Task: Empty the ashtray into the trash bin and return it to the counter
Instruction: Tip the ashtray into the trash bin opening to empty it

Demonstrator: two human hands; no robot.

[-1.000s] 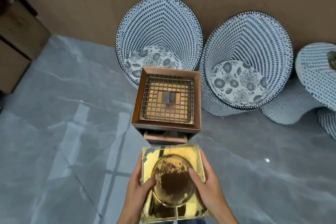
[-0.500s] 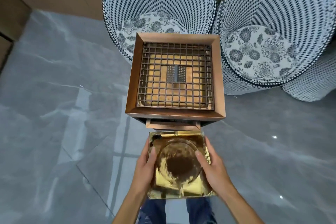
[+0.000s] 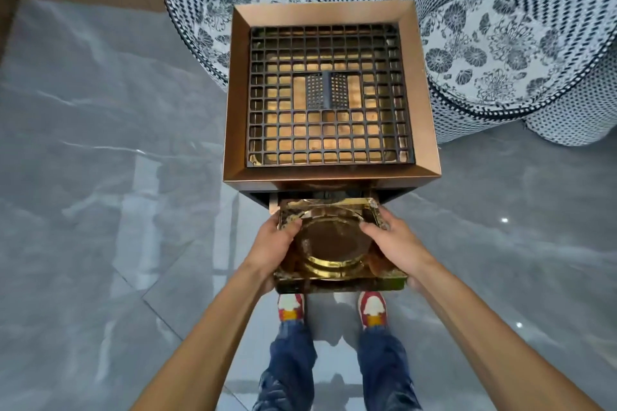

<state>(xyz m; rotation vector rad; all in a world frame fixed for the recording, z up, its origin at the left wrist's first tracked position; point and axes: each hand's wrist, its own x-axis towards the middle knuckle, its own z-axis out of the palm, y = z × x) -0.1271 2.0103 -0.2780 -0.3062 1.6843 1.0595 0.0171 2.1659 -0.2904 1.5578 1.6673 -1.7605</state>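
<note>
A square golden ashtray (image 3: 337, 243) with a round bowl of dark ash is held level between both hands. My left hand (image 3: 272, 248) grips its left side and my right hand (image 3: 395, 245) grips its right side, thumbs on top. Its far edge sits at the front slot below the top of the copper trash bin (image 3: 330, 173). The bin's top carries a black metal grid (image 3: 329, 97) over a golden tray.
Two woven blue-and-white chairs (image 3: 500, 53) with floral cushions stand right behind the bin against a brown wall. Glossy grey floor tiles (image 3: 110, 177) spread to both sides. My shoes (image 3: 372, 309) are just under the ashtray.
I have stepped closer to the bin. The ashtray has moved forward and down until its far edge reaches the slot under the bin's top.
</note>
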